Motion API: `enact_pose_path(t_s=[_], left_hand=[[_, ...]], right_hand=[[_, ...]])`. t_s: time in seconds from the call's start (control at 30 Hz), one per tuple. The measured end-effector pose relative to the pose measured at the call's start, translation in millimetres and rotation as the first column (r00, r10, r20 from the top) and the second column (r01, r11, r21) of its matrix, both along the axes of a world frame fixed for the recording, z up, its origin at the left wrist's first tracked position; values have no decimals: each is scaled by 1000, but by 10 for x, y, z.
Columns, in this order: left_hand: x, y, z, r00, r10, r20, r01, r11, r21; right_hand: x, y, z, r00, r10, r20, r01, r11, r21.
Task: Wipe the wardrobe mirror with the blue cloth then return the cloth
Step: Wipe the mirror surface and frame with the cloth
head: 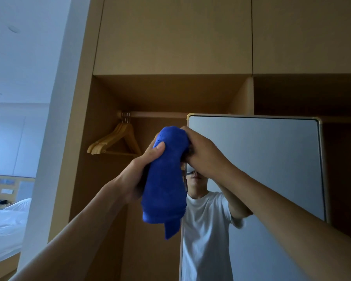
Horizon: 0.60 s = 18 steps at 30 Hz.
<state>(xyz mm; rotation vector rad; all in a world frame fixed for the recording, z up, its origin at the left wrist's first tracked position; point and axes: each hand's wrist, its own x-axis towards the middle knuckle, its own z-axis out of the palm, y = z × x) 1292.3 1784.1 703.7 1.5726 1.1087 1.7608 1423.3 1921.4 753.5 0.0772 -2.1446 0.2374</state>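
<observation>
The blue cloth (165,179) hangs bunched in front of me, held up by both hands at the left edge of the wardrobe mirror (267,159). My left hand (144,169) grips its left side with the thumb pressed on the upper part. My right hand (203,153) clasps the top right of the cloth, in front of the mirror's upper left area. The mirror has a thin gold frame and reflects a person in a white T-shirt with raised arms. A loose corner of the cloth dangles at the bottom.
Wooden hangers (118,140) hang on a rail (156,114) inside the open wardrobe left of the mirror. Closed upper cabinet doors (170,35) sit above. A white wall (49,118) stands at the left, with a bed (6,226) beyond it.
</observation>
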Motion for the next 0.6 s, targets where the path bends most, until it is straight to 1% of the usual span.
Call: enact_pose_path(t_s=[0.03,0.1,0.2,0.27,0.33,0.4,0.47,0.53,0.6], left_hand=[[-9,19,4,1000,13,-20,-12,1000,16],[-16,60,19,993,112,-38,-109,991,81],[-27,117,88,954,298,16,-297,943,153],[-32,166,174,906,419,55,-423,891,164],[-38,239,306,870,483,98,-493,861,128],[-25,314,452,860,493,131,-505,860,79],[18,382,600,871,472,139,-478,879,11],[58,450,729,884,457,100,-453,889,-58],[72,509,808,888,453,72,-449,891,-68]], right_hand=[[-9,13,13,999,-35,-8,35,999,32],[9,56,80,995,-97,-22,99,989,107],[102,133,239,976,-213,-45,217,949,227],[171,164,363,952,-286,-113,306,915,264],[218,158,487,925,-340,-170,376,884,278],[236,131,600,906,-385,-177,423,844,330],[231,86,675,905,-398,-148,422,801,424],[218,36,699,916,-384,-120,388,764,516],[196,14,697,913,-395,-103,377,718,585]])
